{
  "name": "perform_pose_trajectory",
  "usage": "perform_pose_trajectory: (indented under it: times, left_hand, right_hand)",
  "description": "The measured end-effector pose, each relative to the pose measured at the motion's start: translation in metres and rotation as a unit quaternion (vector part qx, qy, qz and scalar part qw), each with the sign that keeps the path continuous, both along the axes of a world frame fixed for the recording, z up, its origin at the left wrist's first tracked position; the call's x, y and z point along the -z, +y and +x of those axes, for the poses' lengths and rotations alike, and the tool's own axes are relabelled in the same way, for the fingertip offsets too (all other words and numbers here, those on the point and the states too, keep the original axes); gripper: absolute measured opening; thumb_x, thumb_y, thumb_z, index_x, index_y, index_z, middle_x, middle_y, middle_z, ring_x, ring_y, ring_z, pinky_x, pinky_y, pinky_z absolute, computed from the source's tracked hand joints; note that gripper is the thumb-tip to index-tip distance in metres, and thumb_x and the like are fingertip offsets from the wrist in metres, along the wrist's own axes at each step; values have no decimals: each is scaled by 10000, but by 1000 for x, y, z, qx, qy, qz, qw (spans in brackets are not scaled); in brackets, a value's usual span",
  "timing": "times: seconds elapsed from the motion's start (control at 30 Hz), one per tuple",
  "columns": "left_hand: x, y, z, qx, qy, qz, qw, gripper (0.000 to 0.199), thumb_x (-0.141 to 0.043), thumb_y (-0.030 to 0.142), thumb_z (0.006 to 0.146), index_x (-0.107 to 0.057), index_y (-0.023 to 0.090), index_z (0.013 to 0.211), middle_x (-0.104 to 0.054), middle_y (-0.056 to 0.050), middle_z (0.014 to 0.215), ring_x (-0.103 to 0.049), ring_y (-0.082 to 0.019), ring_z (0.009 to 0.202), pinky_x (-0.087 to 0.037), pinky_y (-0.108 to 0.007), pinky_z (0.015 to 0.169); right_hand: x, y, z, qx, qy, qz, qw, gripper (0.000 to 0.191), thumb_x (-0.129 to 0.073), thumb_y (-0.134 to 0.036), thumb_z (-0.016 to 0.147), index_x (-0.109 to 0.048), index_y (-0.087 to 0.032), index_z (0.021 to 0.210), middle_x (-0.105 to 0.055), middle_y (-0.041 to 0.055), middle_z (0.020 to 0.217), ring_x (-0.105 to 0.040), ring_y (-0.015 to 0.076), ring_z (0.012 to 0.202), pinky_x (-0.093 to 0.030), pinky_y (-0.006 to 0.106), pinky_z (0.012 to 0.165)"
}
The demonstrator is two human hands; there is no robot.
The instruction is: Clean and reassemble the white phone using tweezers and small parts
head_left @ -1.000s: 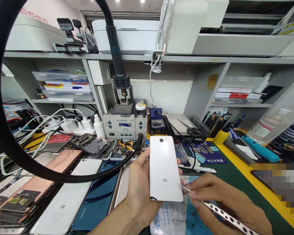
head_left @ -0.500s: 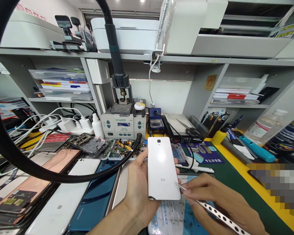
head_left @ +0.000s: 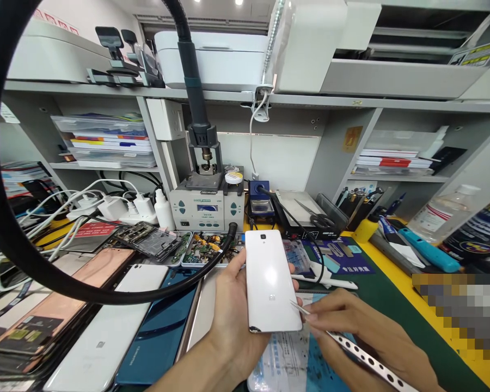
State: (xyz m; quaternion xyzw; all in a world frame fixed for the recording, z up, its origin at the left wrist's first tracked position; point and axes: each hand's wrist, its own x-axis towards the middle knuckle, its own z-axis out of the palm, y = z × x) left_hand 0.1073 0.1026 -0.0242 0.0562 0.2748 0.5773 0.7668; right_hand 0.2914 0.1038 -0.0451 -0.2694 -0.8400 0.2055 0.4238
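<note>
White Mi smartphone (head_left: pixel 269 272): lay back-up in the left hand, above the bench and near the middle of the view; its camera end pointed away from the person, and a dark damaged patch (head_left: pixel 255 329) showed at the near left corner.
Left hand (head_left: pixel 231 307): held the smartphone from beneath, thumb along its left edge, fingertips showing past its right edge.
Right hand (head_left: pixel 363 321): pinched a pair of perforated metal tweezers (head_left: pixel 369 360) between thumb and fingers.
Tweezer tips: stood over the lower right part of the phone's back, beside the logo; whether they touched the surface could not be told.
Under the hands: a white-and-blue printed sheet (head_left: pixel 283 362) lay on the green mat (head_left: pixel 386 294).
Left of the hands: a blue phone (head_left: pixel 157 332) lay beside a second white phone (head_left: pixel 93 340), both backs up.
Behind the smartphone: a tray of circuit boards (head_left: pixel 202 247) sat in front of the hot-air station (head_left: pixel 220 215), whose black hose (head_left: pixel 102 294) looped across the left side.
Far right of the station: scissors (head_left: pixel 320 218) rested on a black-edged device (head_left: pixel 300 234).
Right edge: a yellow bottle (head_left: pixel 365 231) stood near a clear bottle (head_left: pixel 441 218).
</note>
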Motion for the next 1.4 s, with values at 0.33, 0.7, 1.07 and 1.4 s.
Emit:
perform_pose_trajectory:
  times: [0.33,0.7,1.07,1.4]
  left_hand:
    - [2,-2,-1,9,-11,24,1000,433,-574,389,850,-696,68,1113,-732,-161,944,-678,-257,747,-530,-384,726]
    - [1,-4,-5,37,-6,42,998,480,-562,441,850,-712,51,1086,-732,-168,892,-626,-212,621,-511,-371,691]
    - [-1,-5,-3,42,21,40,998,480,-544,463,856,-719,68,1067,-720,-162,904,-618,-214,656,-496,-335,624]
    - [-6,2,-3,14,125,11,992,490,-455,492,927,-683,114,1140,-719,-157,1046,-656,-194,721,-506,-281,622]
  right_hand:
    - [-13,-3,-3,36,-20,38,998,240,-676,-105,805,-693,-278,971,-723,30,901,-727,179,772,-608,199,672]
    - [-21,-6,-6,42,0,-67,997,165,-681,-144,833,-687,-288,912,-729,0,875,-720,161,769,-599,174,664]
    - [-14,0,-3,66,58,-115,989,102,-737,-200,802,-718,-266,877,-755,4,834,-744,175,722,-621,181,654]
    - [-23,28,4,91,259,-367,889,327,-668,-412,879,-682,-173,1102,-760,106,921,-746,251,749,-648,347,641]
